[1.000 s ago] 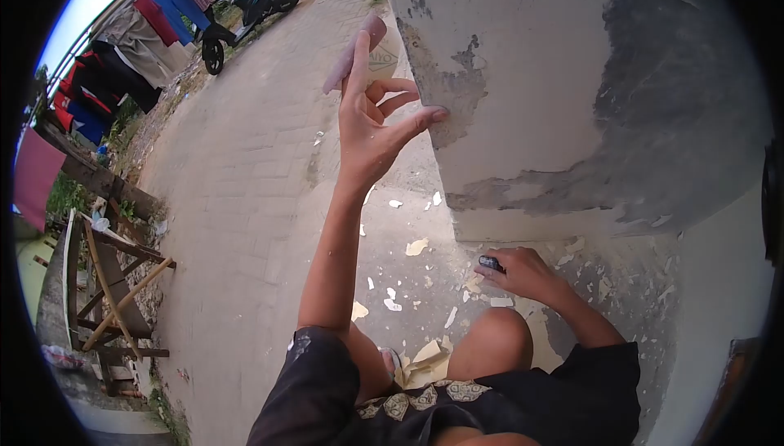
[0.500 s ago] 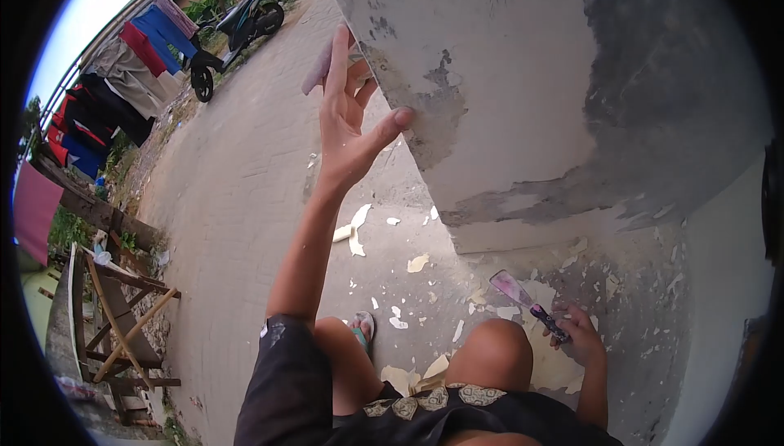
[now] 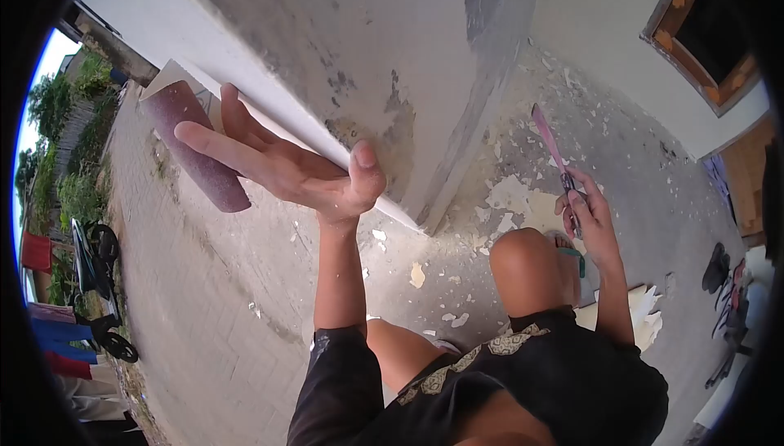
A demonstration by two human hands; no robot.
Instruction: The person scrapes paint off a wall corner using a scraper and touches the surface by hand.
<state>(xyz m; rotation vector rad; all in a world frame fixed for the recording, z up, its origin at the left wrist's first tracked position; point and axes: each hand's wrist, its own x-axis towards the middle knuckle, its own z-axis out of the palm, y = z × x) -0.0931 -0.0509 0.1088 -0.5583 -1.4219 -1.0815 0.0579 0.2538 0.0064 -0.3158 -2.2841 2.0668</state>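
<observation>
My left hand is raised beside the corner of the patchy grey wall, fingers stretched. A curled piece of purplish sandpaper is held at its fingers, partly behind the index finger. The thumb is apart from the other fingers and overlaps the wall's edge in the view; whether it touches cannot be made out. Lower right, my right hand is closed round the dark handle of a putty knife. Its pink-smeared blade points up and away over the floor, clear of the wall.
Pale paint flakes litter the concrete floor beneath the wall. A wood-framed opening is in the white wall at upper right, with footwear below. Off to the left are a parked motorbike and hanging laundry.
The view has swung round to the right. My left hand has turned, so the sandpaper now shows more fully. The putty knife, still in my right hand, has tipped more upright.
</observation>
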